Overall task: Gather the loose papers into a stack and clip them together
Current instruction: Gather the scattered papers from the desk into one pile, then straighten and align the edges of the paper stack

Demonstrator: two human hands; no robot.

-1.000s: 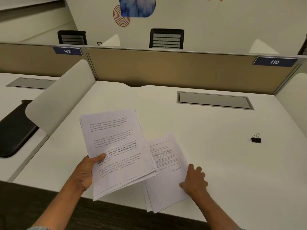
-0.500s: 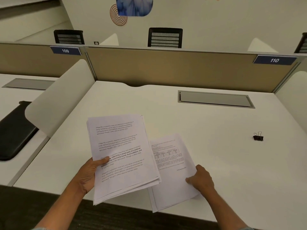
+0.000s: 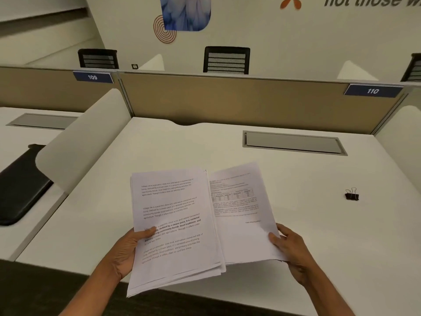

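Observation:
My left hand [image 3: 127, 252] grips a thick stack of printed papers [image 3: 175, 229] by its left edge, held above the desk's front edge. My right hand [image 3: 289, 249] holds a second, thinner set of sheets with a table printed on them [image 3: 241, 213] by the lower right corner, lifted off the desk. Its left edge sits tucked under the right side of the thick stack. A black binder clip [image 3: 352, 195] lies on the white desk [image 3: 182, 147] to the right, well apart from both hands.
A grey cable hatch [image 3: 293, 143] is set into the desk at the back right. A tan partition [image 3: 227, 101] closes the back, curved white dividers stand at both sides. A black pad [image 3: 20, 185] lies on the neighbouring desk at left.
My right hand has picked the thinner sheets up off the desk and brought them up beside and under the thick stack. The left hand's stack turned more upright.

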